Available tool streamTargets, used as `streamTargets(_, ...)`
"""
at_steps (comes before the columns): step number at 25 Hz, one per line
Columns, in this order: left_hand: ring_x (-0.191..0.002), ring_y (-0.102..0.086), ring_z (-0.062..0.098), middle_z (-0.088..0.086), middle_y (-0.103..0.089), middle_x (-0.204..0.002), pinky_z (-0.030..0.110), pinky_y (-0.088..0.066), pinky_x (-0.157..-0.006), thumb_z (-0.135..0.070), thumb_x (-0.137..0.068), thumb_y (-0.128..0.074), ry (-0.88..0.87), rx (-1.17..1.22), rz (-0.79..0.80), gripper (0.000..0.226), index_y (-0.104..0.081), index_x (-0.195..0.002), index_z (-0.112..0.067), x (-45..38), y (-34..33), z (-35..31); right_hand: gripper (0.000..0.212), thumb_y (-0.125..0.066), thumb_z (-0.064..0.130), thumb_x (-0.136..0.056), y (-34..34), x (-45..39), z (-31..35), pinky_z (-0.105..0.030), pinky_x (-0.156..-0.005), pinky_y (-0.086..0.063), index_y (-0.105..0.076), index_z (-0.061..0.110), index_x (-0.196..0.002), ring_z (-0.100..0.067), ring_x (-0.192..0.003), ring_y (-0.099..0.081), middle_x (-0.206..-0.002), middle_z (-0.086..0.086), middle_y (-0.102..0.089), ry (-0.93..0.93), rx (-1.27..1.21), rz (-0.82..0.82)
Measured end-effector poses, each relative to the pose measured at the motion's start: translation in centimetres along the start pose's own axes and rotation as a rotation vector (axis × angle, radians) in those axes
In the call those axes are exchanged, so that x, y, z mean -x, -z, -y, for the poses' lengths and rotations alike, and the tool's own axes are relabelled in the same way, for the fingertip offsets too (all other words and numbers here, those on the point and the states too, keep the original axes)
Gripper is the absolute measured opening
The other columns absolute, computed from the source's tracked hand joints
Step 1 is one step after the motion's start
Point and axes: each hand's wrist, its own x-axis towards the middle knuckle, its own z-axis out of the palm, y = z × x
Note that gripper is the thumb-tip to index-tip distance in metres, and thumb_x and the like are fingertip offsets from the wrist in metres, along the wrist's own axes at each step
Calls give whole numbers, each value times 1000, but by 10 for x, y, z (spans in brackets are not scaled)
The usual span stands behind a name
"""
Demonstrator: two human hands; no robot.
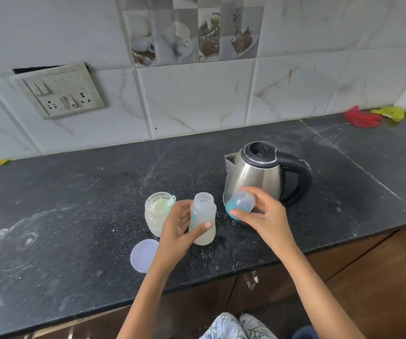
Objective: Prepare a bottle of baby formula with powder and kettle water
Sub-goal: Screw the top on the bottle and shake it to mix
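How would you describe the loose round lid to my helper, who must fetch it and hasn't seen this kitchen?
Start at the steel kettle on the dark counter, then go left past the baby bottle to the open powder jar. The lid lies flat in front of that jar, near the counter's edge: a pale lilac translucent disc, the only flat thing there.

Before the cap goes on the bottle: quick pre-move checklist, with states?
1. Bottle upright on counter, held by left hand: ok.
2. Bottle mouth open and unobstructed: ok.
3. Pale liquid in bottle: ok; level right: cannot tell.
4. Cap gripped in right hand: ok.
5. Cap over the mouth: not ok, it is off to the right by the kettle.
6. Cap threads facing down: cannot tell.
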Motion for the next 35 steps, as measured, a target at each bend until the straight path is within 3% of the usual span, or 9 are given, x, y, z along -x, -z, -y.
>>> streamTargets(4, -107, -66, 23, 6, -69, -114, 43, -51, -94, -28, -66, -82, -30, 57, 27, 59, -54, -114, -10, -2, 1, -38, 58, -83, 22, -68, 6, -23, 70, -23, -89, -54, -63, 27, -122, -8, -108, -66, -118, 6, -70, 56, -153, 131)
streamTargets(8, -105, -66, 26, 9, -70, -113, 47, -50, -94, -26, -65, -83, -26, 92, 42, 58, -56, -114, -8, -1, -1, -59, 53, -76, 7, -74, 3, -41, 114, -19, -77, -55, -57, 13, -123, -8, -94, -71, -102, 4, -73, 77, -232, 307)
streamTargets(13, -96, -70, 24, 9, -73, -105, 30, -54, -79, -17, -69, -80, -28, 117, 83, 49, -60, -111, -4, 1, 2, -78, 48, -75, 5, -77, -1, -54, 127, -25, -85, -57, -60, 8, -122, -18, -104, -69, -112, -4, -71, 115, -112, 471)
streamTargets(19, -84, -70, 17, 12, -74, -100, 19, -49, -64, -10, -76, -69, -22, 229, 134, 39, -58, -111, 3, -1, 6, -93, 46, -71, 3, -81, -2, -62, 140, -21, -84, -54, -61, 10, -125, -11, -106, -66, -116, -2, -69, 106, -102, 613)
streamTargets(21, -84, -70, 17, 11, -74, -99, 19, -49, -64, -10, -75, -71, -33, 224, 109, 39, -58, -109, 3, -1, 4, -93, 49, -78, 11, -74, -3, -63, 144, -25, -83, -55, -62, 12, -120, -14, -103, -68, -115, -3, -69, 103, -61, 610)
streamTargets(25, -93, -70, 18, 8, -73, -101, 22, -52, -75, -11, -69, -80, -105, 121, -19, 43, -58, -105, 0, -3, -4, -87, 56, -91, 33, -58, -20, -55, 135, -34, -78, -60, -61, 19, -104, -20, -90, -68, -101, -2, -69, 203, 229, 340)
streamTargets(26, -94, -70, 18, 8, -72, -101, 23, -52, -78, -8, -69, -82, -118, 101, -31, 43, -58, -104, 0, -4, -5, -86, 57, -91, 33, -58, -21, -54, 132, -35, -80, -60, -61, 19, -104, -20, -92, -68, -102, -2, -69, 210, 221, 337)
streamTargets(31, -96, -70, 21, 9, -72, -103, 27, -54, -81, -10, -68, -80, -107, 93, 59, 44, -59, -106, -1, -8, -3, -86, 53, -77, -9, -72, -2, -60, 132, -34, -89, -57, -58, 1, -120, -25, -108, -68, -111, -15, -71, 120, -73, 671)
streamTargets(35, -98, -69, 14, 1, -72, -104, 26, -54, -85, -17, -66, -84, -144, -10, -35, 47, -61, -105, -6, -9, -9, -83, 56, -78, -5, -71, -2, -59, 134, -34, -87, -58, -59, 5, -123, -26, -106, -69, -109, -14, -72, 170, -104, 540)
